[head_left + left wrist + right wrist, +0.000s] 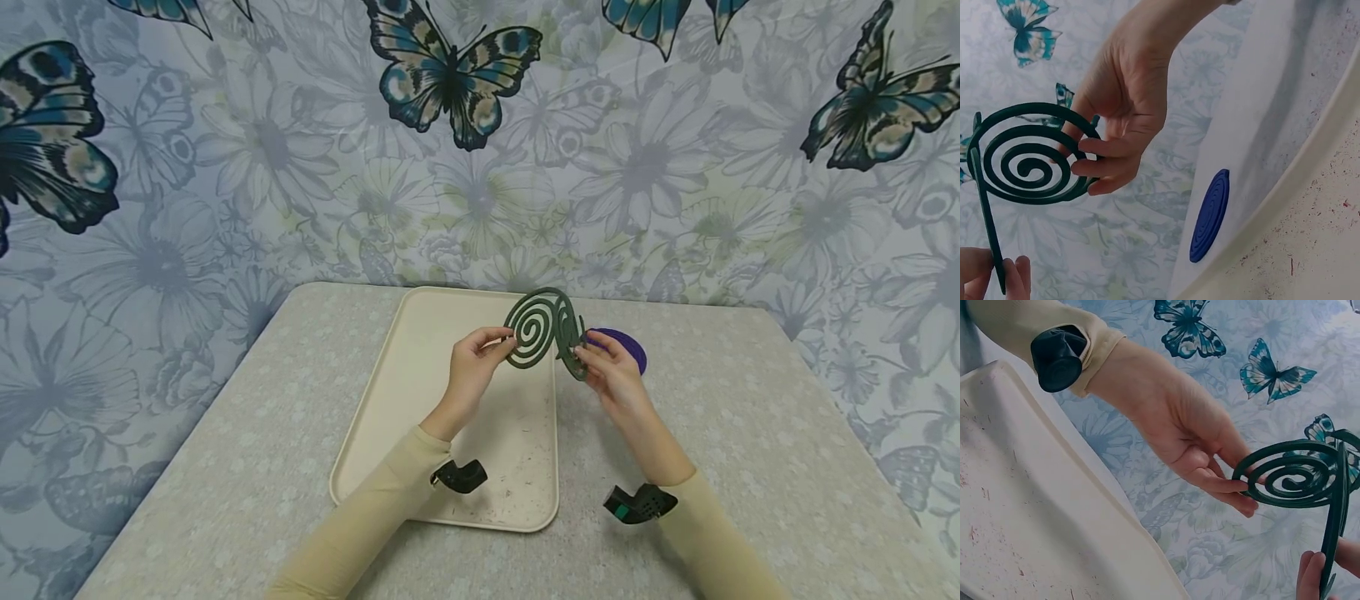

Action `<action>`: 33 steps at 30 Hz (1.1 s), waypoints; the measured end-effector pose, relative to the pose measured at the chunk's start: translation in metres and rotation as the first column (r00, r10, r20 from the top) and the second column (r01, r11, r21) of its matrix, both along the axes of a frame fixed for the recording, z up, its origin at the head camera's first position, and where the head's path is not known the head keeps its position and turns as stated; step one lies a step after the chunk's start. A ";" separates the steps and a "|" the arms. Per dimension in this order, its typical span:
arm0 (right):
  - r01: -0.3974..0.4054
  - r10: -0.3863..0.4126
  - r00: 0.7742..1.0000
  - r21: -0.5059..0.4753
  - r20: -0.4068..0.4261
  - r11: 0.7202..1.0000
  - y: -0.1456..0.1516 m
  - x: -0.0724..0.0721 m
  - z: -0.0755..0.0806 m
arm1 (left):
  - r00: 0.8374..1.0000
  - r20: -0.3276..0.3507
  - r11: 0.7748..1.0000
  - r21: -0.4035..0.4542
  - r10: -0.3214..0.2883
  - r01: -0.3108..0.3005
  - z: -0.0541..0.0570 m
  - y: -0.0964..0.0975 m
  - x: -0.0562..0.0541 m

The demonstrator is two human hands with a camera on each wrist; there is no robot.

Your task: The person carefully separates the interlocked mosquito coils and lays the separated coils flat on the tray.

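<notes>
Two dark green mosquito coils are held above the cream tray (390, 433). One green spiral coil (536, 329) (1025, 162) (1291, 478) faces me, and my left hand (480, 358) (1119, 125) (1191, 434) pinches its left edge with fingers and thumb. A second green coil (573, 350) (985, 219) (1335, 519) stands edge-on, still joined to the first at the rim; my right hand (611, 375) (985, 275) (1319, 575) pinches its lower edge.
A purple round disc (626, 346) (1210, 215) lies on the grey table (750, 433) just right of the tray, behind my right hand. Crumbs dot the tray's near end. A butterfly-patterned wall (480, 150) stands right behind the table.
</notes>
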State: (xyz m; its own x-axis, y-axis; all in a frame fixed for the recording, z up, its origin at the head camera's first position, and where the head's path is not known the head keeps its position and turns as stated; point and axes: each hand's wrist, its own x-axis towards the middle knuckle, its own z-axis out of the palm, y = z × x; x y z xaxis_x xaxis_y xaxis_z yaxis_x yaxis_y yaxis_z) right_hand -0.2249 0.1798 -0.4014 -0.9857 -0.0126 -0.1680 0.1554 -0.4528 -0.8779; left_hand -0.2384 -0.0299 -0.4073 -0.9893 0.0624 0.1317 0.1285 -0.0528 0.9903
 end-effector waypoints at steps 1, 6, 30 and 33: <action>0.006 -0.006 1.000 -0.006 0.000 1.000 0.001 0.000 0.000 | 1.000 0.007 0.999 0.034 0.007 -0.007 -0.002 -0.001 -0.002; 0.016 -0.017 1.000 -0.039 -0.007 0.999 0.009 0.000 0.000 | 1.000 0.012 0.989 0.149 0.003 -0.004 -0.005 -0.005 -0.007; 0.034 -0.035 0.995 -0.013 -0.090 0.999 0.031 0.004 0.014 | 0.998 0.012 0.984 0.165 0.067 -0.069 0.006 -0.019 -0.011; 0.023 -0.020 0.993 0.024 -0.119 0.999 0.033 0.006 0.016 | 0.997 0.019 0.980 0.182 0.079 -0.082 0.006 -0.020 -0.011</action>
